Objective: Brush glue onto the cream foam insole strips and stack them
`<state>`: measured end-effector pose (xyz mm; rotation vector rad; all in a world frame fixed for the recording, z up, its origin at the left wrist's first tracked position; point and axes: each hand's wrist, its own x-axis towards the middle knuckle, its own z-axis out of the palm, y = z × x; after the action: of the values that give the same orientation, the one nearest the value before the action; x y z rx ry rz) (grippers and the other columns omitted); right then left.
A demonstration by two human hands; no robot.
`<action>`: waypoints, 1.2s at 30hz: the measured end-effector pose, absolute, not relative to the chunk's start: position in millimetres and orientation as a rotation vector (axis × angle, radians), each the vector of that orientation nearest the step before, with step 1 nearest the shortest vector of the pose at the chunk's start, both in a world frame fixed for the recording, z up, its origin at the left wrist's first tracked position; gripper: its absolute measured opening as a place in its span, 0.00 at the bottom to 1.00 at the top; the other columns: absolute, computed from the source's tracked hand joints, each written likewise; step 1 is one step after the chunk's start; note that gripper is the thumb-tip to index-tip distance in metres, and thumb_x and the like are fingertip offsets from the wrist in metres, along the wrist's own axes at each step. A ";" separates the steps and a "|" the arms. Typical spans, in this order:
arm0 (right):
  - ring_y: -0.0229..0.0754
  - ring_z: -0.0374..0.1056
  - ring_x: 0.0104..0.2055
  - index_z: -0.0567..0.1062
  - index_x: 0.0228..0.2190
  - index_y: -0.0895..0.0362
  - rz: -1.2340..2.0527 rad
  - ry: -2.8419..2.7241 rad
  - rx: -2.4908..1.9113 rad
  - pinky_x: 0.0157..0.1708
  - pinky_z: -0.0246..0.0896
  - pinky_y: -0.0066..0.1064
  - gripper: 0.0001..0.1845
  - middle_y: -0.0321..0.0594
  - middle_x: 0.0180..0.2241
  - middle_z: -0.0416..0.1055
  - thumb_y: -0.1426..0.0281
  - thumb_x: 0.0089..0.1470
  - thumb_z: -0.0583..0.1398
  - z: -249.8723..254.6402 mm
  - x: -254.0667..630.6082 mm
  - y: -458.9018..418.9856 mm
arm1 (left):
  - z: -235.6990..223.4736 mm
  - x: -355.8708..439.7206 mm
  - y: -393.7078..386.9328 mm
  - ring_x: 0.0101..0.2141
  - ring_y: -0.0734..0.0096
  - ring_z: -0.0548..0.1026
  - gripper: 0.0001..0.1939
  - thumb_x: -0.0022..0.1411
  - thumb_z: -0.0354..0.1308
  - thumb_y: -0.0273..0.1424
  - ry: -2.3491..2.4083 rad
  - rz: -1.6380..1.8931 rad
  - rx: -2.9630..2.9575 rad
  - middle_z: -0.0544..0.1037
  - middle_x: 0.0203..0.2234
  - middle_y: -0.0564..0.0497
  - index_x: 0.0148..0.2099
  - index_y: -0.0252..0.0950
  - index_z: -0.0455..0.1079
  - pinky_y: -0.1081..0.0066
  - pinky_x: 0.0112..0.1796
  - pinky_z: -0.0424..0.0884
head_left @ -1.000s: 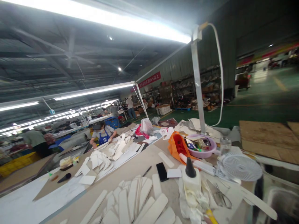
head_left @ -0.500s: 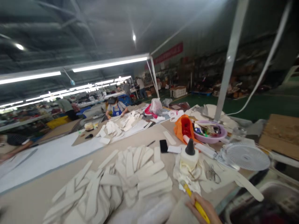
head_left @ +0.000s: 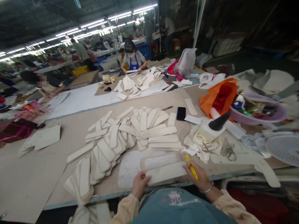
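Observation:
My left hand [head_left: 140,183] grips the left end of a long cream insole strip [head_left: 166,172] lying at the table's near edge. My right hand [head_left: 198,175] rests on the strip's right end and is closed round a yellow-handled brush [head_left: 191,168]. Just behind lies another strip [head_left: 161,161], its face shiny. Both strips sit on a white sheet [head_left: 129,166]. A fanned heap of cream insole strips [head_left: 127,137] spreads to the left and behind. A white glue bottle with a black cone tip [head_left: 211,130] lies tilted on rags to the right.
A black phone [head_left: 181,113], an orange bag [head_left: 219,96], a purple basin [head_left: 275,115], scissors [head_left: 227,151] and a white fan [head_left: 283,147] crowd the right side. Further along the table sit other workers [head_left: 132,57], and another pile of strips [head_left: 137,85] lies there.
The view has swung down from the ceiling lights to the near table edge. My hands, unseen a second ago, now show holding the strip and the brush.

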<state>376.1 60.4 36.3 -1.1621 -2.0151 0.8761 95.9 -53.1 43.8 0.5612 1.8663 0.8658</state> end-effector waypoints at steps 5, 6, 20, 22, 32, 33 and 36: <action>0.39 0.64 0.24 0.61 0.27 0.53 0.724 -2.063 -1.197 0.28 0.60 0.30 0.08 0.34 0.23 0.64 0.65 0.55 0.54 15.3 350.2 84.0 | 22.6 65.8 -23.8 0.19 0.76 0.68 0.12 0.46 0.58 0.39 2.090 0.752 0.627 0.68 0.15 0.57 0.26 0.36 0.63 0.77 0.19 0.60; 0.39 0.64 0.24 0.61 0.27 0.54 0.707 -2.081 -1.207 0.28 0.59 0.30 0.07 0.34 0.23 0.64 0.65 0.55 0.54 10.3 346.7 86.8 | 18.5 60.9 -18.4 0.19 0.75 0.68 0.11 0.46 0.58 0.39 2.115 0.720 0.651 0.68 0.14 0.57 0.25 0.36 0.63 0.77 0.20 0.60; 0.41 0.65 0.24 0.63 0.27 0.54 0.608 -2.126 -1.378 0.25 0.57 0.29 0.07 0.35 0.22 0.65 0.65 0.54 0.53 -15.9 326.6 100.6 | 2.8 43.6 6.9 0.24 0.72 0.71 0.10 0.54 0.53 0.36 2.238 0.337 0.962 0.73 0.17 0.53 0.28 0.36 0.68 0.75 0.27 0.58; 0.41 0.65 0.24 0.63 0.27 0.54 0.573 -2.143 -1.384 0.25 0.57 0.29 0.07 0.36 0.22 0.65 0.65 0.55 0.52 -18.4 325.7 101.7 | 2.8 43.2 7.1 0.24 0.72 0.71 0.10 0.54 0.52 0.36 2.240 0.310 0.977 0.73 0.17 0.54 0.27 0.36 0.67 0.75 0.27 0.58; 0.42 0.65 0.30 0.65 0.28 0.55 0.453 -2.203 -1.403 0.28 0.58 0.29 0.06 0.39 0.26 0.67 0.67 0.55 0.52 -21.2 322.6 103.8 | -1.7 39.6 7.0 0.24 0.72 0.72 0.09 0.54 0.52 0.37 2.211 0.253 1.007 0.73 0.18 0.55 0.29 0.37 0.65 0.75 0.27 0.59; 0.42 0.65 0.30 0.65 0.28 0.55 0.436 -2.208 -1.413 0.28 0.58 0.29 0.06 0.39 0.26 0.66 0.67 0.55 0.53 -22.1 322.5 104.0 | -1.7 39.4 7.3 0.24 0.72 0.72 0.09 0.54 0.52 0.37 2.212 0.253 1.006 0.73 0.19 0.55 0.31 0.37 0.65 0.74 0.27 0.60; 0.43 0.64 0.31 0.65 0.28 0.55 0.380 -2.205 -1.467 0.29 0.59 0.30 0.05 0.40 0.27 0.66 0.67 0.54 0.54 -24.0 324.4 105.0 | -0.3 39.7 8.6 0.24 0.71 0.72 0.13 0.53 0.52 0.38 2.219 0.260 1.008 0.73 0.19 0.56 0.40 0.37 0.63 0.74 0.27 0.60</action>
<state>324.4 105.0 -24.0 -1.4673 -2.2053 0.3797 39.7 8.6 -0.3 1.0085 2.2190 0.2596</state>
